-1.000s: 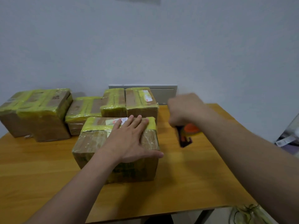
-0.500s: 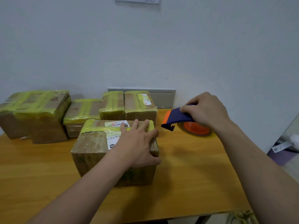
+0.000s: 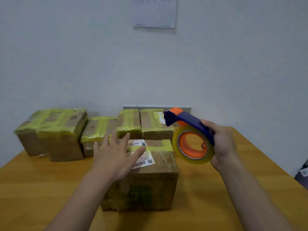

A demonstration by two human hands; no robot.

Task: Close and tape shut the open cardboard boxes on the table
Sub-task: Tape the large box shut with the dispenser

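A closed cardboard box (image 3: 155, 180) with a white label and a strip of yellow tape across its far top edge stands in the middle of the wooden table (image 3: 208, 197). My left hand (image 3: 115, 155) lies flat on the box's top, fingers spread and straight. My right hand (image 3: 223, 144) grips the blue handle of a tape dispenser (image 3: 191, 139) with an orange core and a yellowish roll. The dispenser is held in the air just right of the box's far corner.
Several boxes wrapped in yellow tape (image 3: 55, 132) stand in a row along the wall behind the middle box. A grey panel (image 3: 156, 107) runs along the wall's foot, and a white sheet (image 3: 155, 12) hangs above. The table's right edge lies beyond my right arm.
My right hand lifted the tape dispenser off the table and turned it upright beside the box. My left hand shifted left on the box top, uncovering the label.
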